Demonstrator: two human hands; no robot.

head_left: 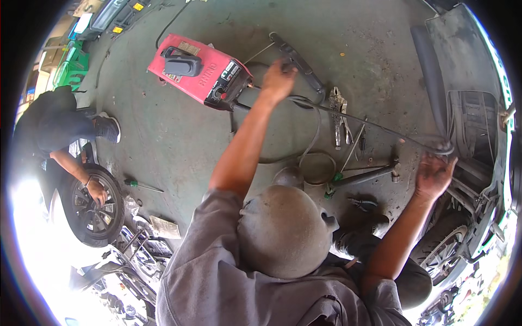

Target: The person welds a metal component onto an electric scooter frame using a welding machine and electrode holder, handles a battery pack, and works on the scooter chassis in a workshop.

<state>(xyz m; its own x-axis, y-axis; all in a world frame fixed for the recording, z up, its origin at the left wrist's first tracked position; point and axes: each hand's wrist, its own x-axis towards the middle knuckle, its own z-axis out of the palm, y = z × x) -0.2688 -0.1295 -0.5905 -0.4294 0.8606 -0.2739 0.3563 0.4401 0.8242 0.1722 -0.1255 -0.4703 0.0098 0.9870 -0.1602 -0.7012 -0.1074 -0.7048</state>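
Observation:
My left hand (278, 81) is at a black handled holder (304, 70) with a cable, its fingers bent; what they grip is unclear. Left of it stands a red welding machine (215, 76) with a black top handle. My right hand (435, 176), at the right, grips a looped black cable (391, 130) stretching across from the machine. Locking pliers (337, 119), a thin rod (353, 146), a hammer-like bar (370, 174) and small pliers (363, 204) lie between my hands. A grey dome-shaped head covering (283, 233) blocks the lower middle.
At the left another person (54, 125) bends over a wheel (111, 201), a hand on it; a screwdriver (144, 186) lies nearby. Motorcycle parts (141, 255) fill the lower left. A dark panelled vehicle (470, 125) with a wheel (443, 250) lines the right side. Boxes (70, 65) line the upper left.

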